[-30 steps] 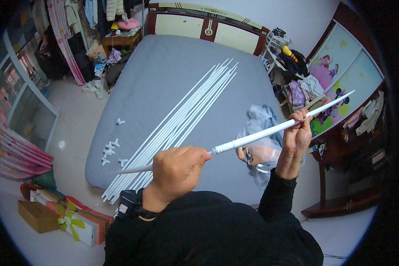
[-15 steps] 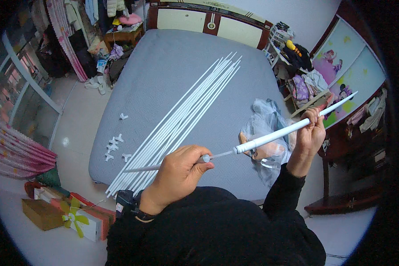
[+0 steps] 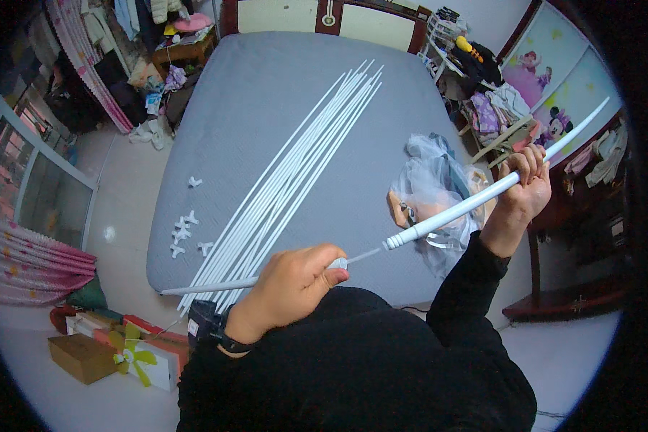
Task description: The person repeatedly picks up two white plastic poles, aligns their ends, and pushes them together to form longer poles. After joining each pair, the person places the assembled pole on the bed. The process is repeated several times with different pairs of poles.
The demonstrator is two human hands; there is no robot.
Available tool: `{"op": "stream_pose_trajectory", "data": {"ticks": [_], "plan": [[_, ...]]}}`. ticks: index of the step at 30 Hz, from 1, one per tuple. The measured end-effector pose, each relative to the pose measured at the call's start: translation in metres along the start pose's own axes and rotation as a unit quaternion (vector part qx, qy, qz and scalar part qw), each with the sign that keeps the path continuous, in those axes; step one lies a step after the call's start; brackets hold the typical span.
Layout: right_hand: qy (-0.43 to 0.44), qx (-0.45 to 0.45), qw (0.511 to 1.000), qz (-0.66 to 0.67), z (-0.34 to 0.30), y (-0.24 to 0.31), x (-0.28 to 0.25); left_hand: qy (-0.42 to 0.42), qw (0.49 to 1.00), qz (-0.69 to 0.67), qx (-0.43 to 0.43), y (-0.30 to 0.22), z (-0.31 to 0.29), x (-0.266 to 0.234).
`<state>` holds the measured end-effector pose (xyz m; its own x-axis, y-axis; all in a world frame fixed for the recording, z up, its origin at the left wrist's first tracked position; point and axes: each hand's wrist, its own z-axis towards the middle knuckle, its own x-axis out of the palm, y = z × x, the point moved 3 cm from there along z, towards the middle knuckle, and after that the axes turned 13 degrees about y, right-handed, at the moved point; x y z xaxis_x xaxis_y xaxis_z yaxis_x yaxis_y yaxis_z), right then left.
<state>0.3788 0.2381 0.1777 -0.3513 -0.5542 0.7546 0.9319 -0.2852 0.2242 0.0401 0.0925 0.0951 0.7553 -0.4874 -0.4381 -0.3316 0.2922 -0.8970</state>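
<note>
My left hand (image 3: 295, 281) is closed around a white pole (image 3: 216, 286), whose far end reaches past the bed's lower left corner. From the thumb side of that hand a thin, pale rod (image 3: 363, 255) sticks out to the right. My right hand (image 3: 525, 183) grips a white tube (image 3: 453, 213), tilted up to the right. The tube's ridged end is close to the thin rod's tip, with a small gap between them. Beyond my left hand, a bundle of long white poles (image 3: 295, 165) lies slantwise on the grey bed (image 3: 216, 115).
Several small white connectors (image 3: 182, 232) lie on the bed's left side. Crumpled clear plastic (image 3: 435, 180) is at its right. A cardboard box (image 3: 83, 358) and a yellow-green fan (image 3: 133, 354) stand on the floor at lower left. Cluttered shelves (image 3: 482, 108) are beyond the bed's right edge.
My right hand has moved outward to the right with its tube. The left hand's pole now shows further out to the lower left. The whole view has shifted slightly.
</note>
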Motion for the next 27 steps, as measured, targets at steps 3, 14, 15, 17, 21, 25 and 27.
{"op": "stream_pose_trajectory", "data": {"ticks": [3,14,15,17,21,25,27], "plan": [[0.027,0.007,0.999,0.023,0.001,-0.002,0.002,0.075,0.987,-0.137,-0.027,0.013,0.001,0.004],[0.028,0.007,0.999,0.014,0.006,-0.004,0.008,-0.049,0.995,-0.055,0.062,0.015,0.004,0.004],[0.029,0.004,1.000,0.012,0.006,-0.004,0.009,-0.075,0.994,0.000,0.075,0.014,0.004,0.002],[0.035,0.003,0.999,0.010,0.006,-0.004,0.011,-0.118,0.983,0.104,0.097,0.012,0.006,-0.002],[0.054,0.010,0.998,0.014,0.007,-0.005,0.014,-0.147,0.971,0.158,0.102,0.010,0.005,-0.005],[0.054,0.001,0.999,0.008,0.006,-0.007,0.014,-0.165,0.972,0.142,0.094,0.008,0.005,-0.007],[0.045,-0.002,0.999,0.005,0.004,-0.009,0.014,-0.170,0.972,0.138,0.089,0.006,0.005,-0.007]]}}
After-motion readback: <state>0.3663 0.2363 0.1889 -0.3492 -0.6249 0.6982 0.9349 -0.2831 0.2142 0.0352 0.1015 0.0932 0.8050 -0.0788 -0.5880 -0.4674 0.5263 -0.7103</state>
